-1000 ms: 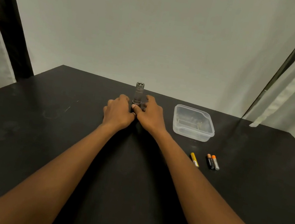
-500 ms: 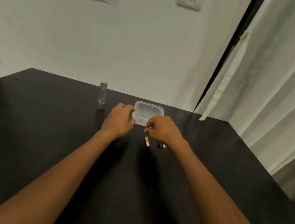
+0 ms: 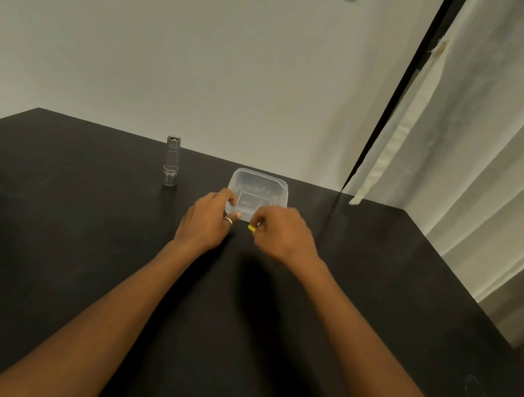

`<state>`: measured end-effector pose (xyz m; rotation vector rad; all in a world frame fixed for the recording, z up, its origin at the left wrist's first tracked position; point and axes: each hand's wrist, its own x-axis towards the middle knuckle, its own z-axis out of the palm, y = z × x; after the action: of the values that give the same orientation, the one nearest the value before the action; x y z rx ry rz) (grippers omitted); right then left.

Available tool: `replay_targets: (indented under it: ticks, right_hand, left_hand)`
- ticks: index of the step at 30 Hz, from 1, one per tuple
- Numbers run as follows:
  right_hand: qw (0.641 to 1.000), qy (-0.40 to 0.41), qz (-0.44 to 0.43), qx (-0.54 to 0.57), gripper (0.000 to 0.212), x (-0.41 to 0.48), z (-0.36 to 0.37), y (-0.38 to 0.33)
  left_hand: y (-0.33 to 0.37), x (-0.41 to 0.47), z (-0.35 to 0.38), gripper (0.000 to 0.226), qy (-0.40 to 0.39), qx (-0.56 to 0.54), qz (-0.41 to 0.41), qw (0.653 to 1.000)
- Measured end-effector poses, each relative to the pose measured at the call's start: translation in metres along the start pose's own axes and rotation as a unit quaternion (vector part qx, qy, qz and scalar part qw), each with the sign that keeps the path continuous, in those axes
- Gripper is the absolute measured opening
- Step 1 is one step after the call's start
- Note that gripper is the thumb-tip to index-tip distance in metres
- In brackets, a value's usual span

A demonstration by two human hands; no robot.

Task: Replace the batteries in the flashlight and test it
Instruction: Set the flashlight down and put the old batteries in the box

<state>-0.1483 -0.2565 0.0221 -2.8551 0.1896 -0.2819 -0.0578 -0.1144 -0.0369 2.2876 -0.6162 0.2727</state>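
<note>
My right hand (image 3: pixel 282 235) is curled, pinching a yellow battery (image 3: pixel 251 228) just in front of the clear plastic container (image 3: pixel 284 188). My left hand (image 3: pixel 208 221) is half closed, fingertips touching the container's near left corner; I cannot tell whether it holds anything. The flashlight (image 3: pixel 171 162) stands upright on the black table (image 3: pixel 46 235), left of the container and apart from it. I reckon the small battery could slip from so light a pinch and roll away.
</note>
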Motion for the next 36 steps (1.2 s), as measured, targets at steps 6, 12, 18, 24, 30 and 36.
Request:
replay_targets:
  ticks: [6, 12, 18, 24, 30, 36]
  right_hand:
    - [0.996, 0.079, -0.020, 0.041, 0.029, 0.045, -0.037, 0.005]
    - [0.997, -0.019, -0.051, -0.053, 0.016, 0.081, -0.014, -0.009]
    - [0.991, -0.059, -0.050, -0.106, 0.018, 0.096, 0.016, -0.013]
    - [0.992, -0.060, -0.046, -0.104, 0.017, 0.103, 0.025, -0.008]
    - [1.000, 0.027, -0.006, 0.004, 0.022, 0.091, -0.030, 0.003]
    - [0.996, -0.043, 0.071, -0.025, 0.006, 0.030, -0.058, 0.027]
  left_hand:
    - [-0.005, -0.012, -0.006, 0.017, 0.008, -0.019, 0.001, 1.000]
    - [-0.010, -0.030, -0.009, 0.022, 0.032, -0.039, 0.013, 0.999]
    - [-0.010, -0.034, -0.008, 0.020, 0.033, -0.038, 0.027, 0.998]
    - [-0.011, -0.032, -0.008, 0.021, 0.034, -0.031, 0.032, 0.998]
    - [-0.009, -0.033, -0.011, 0.023, 0.039, -0.023, 0.023, 0.999]
    - [-0.008, -0.032, -0.012, 0.021, 0.037, -0.023, 0.010, 0.999]
